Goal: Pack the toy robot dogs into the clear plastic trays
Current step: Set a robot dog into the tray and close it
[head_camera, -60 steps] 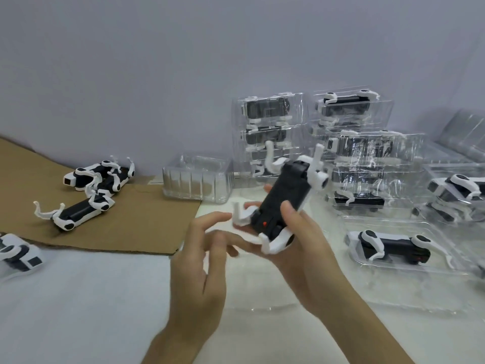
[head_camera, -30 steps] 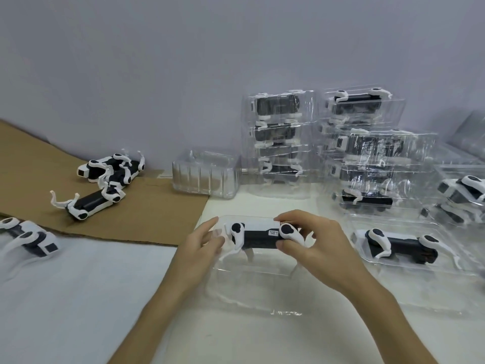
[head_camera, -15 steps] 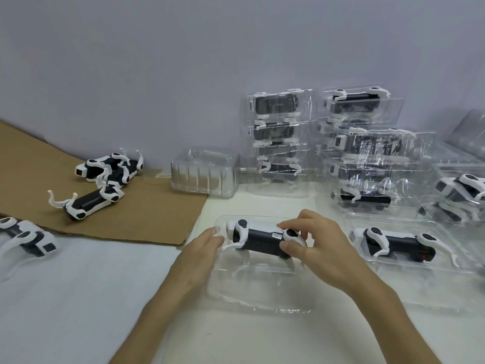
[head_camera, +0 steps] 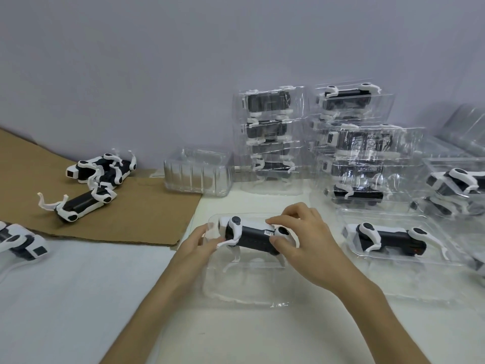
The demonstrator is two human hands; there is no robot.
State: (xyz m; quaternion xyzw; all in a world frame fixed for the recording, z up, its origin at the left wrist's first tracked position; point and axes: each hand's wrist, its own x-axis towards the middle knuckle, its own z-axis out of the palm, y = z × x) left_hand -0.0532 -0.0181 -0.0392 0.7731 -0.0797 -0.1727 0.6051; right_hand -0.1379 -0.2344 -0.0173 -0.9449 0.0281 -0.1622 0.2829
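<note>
A: State the unit's appearance and location.

B: The toy robot dog [head_camera: 252,236], black body with white legs, lay in the clear tray [head_camera: 244,287] at centre frame on the bench [head_camera: 78,298].

A: Orientation?

B: Its long axis ran left to right, head end left. Fingers of the right hand [head_camera: 307,240] pinched the rear. The left hand [head_camera: 195,244] touched the head end, and its grip could not be told.

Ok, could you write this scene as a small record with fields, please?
tray: clear, on the table
dog: black and white, in the tray
left hand: at the dog's head end, grip unclear
right hand: pinches the dog's rear end
loose dogs: on the cardboard
packed trays: stacked by the wall
</note>
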